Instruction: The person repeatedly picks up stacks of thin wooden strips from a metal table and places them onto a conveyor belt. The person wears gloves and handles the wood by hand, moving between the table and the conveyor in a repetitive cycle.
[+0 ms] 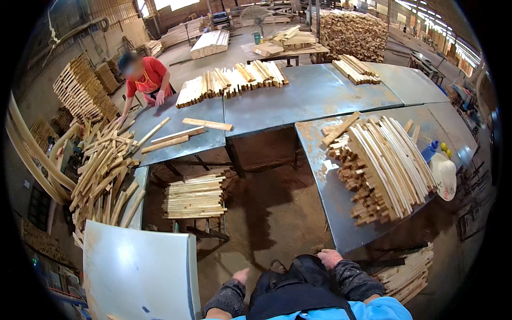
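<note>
Dark apron under both hands: right hand fingers curled on it; left hand fingers loosely spread.

A big workshop with a brown dirt floor. Grey metal tables form an L, wood stacks line the back, and daylight enters through windows above.

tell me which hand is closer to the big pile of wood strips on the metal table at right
Right. The right hand is just below the near corner of the metal table bearing the pile of wood strips; the left hand is farther left, over the floor.
</note>
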The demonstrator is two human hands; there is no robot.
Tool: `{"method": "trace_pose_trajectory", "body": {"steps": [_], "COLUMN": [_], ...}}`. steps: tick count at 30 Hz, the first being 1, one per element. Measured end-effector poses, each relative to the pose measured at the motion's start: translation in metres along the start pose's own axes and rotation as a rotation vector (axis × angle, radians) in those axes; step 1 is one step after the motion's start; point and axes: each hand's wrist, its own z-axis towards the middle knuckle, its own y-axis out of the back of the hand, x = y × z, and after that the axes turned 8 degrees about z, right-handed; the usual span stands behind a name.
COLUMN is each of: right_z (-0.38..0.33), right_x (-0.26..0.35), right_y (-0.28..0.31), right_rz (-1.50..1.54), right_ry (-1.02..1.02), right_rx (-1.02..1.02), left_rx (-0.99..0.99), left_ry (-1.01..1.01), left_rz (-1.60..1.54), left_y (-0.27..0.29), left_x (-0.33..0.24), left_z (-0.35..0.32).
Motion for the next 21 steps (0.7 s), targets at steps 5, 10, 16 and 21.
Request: {"method": "trace_pose_trajectory", "body": {"steps": [5,10,16,21], "right_z": [0.108,0.162,0.282,0.311], "right_x": [0.027,0.133,0.239,0.385], "right_y": [0.004,-0.015,-0.007,-0.017], "right_rz": [0.390,0.455,0.025,-0.204], "right_ry": [-0.063,-0.008,0.495,0.385], "right_rx": [0.190,0.211,0.162,0.134], "left_rx": [-0.119,-0.051,0.133,0.054], "left_ry": [-0.031,0.027,0.434,0.456], "left_rz": [-0.478,-0.273,-0.024,-0.447], "left_y": [0.117,0.167,0.211,0.273], "left_x": [-0.101,-0.103,-0.091,-0.142], "left_z": [0.098,0.177,0.200,0.211]}}
